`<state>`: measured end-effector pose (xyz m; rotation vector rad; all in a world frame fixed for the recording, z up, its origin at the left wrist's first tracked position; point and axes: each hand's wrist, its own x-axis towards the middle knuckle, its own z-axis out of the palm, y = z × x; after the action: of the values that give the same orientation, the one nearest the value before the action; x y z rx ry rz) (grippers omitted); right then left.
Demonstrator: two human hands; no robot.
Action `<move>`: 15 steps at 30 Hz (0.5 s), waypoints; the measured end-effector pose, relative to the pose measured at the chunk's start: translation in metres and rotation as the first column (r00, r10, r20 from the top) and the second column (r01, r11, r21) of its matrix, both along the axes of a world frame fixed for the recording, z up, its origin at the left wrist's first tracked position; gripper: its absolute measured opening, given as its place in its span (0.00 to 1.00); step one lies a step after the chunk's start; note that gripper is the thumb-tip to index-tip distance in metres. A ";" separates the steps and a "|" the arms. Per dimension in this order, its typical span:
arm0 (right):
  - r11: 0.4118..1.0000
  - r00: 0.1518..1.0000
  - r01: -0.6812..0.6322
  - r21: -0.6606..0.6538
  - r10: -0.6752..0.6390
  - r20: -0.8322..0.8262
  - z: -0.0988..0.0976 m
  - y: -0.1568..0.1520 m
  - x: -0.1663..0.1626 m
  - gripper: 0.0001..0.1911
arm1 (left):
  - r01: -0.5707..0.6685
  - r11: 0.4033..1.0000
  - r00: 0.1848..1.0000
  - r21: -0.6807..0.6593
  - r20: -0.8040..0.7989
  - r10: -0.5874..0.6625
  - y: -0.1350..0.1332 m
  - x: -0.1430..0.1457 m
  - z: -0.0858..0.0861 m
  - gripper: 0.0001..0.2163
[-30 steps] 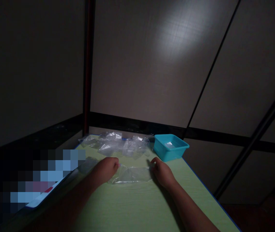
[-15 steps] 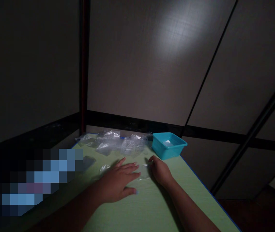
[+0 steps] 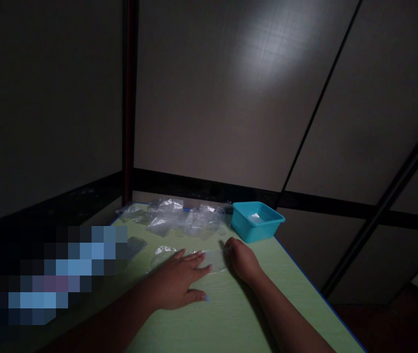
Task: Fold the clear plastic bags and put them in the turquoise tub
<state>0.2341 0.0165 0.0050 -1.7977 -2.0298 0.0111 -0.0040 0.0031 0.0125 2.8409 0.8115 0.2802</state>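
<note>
A clear plastic bag (image 3: 214, 259) lies flat on the green table (image 3: 231, 318). My left hand (image 3: 179, 282) rests palm down on it, fingers stretched out and pointing right. My right hand (image 3: 242, 260) is curled at the bag's right end, fingers pinched on its edge. The bag's left end (image 3: 163, 254) shows beyond my left hand's fingers.
A heap of crumpled clear plastic bags (image 3: 174, 218) lies at the table's far edge. A turquoise plastic tub (image 3: 256, 221) stands at the far right corner. A blurred-out patch covers the left. Dark wall panels and slanted bars rise behind. The table's right edge drops to a dark floor.
My left hand let go of the bag's left end, opened and laid itself flat on the bag, then slid slightly left. My right hand has stayed on the right end.
</note>
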 end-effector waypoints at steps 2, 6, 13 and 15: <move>0.999 0.999 0.041 -0.021 -0.041 0.008 -0.001 0.001 0.003 0.12 | 0.003 1.000 1.000 -0.010 0.004 -0.003 0.000 0.000 0.000 0.27; 0.979 0.979 0.201 -0.034 -0.199 0.044 0.002 0.002 0.009 0.10 | 0.002 1.000 1.000 -0.012 0.007 -0.002 0.000 -0.001 0.000 0.25; 0.985 0.998 -0.048 0.169 0.042 0.038 0.025 -0.025 -0.020 0.18 | -0.026 1.000 1.000 0.001 0.011 0.025 -0.002 0.002 0.000 0.25; 0.965 0.968 -0.246 0.087 0.240 0.069 0.027 -0.035 -0.034 0.22 | -0.042 0.999 0.999 0.001 0.031 0.042 -0.002 0.004 -0.001 0.24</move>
<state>0.1998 -0.0186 0.0315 -1.4987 -2.2403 -0.0644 -0.0002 0.0011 0.0111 2.8162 0.8654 0.3293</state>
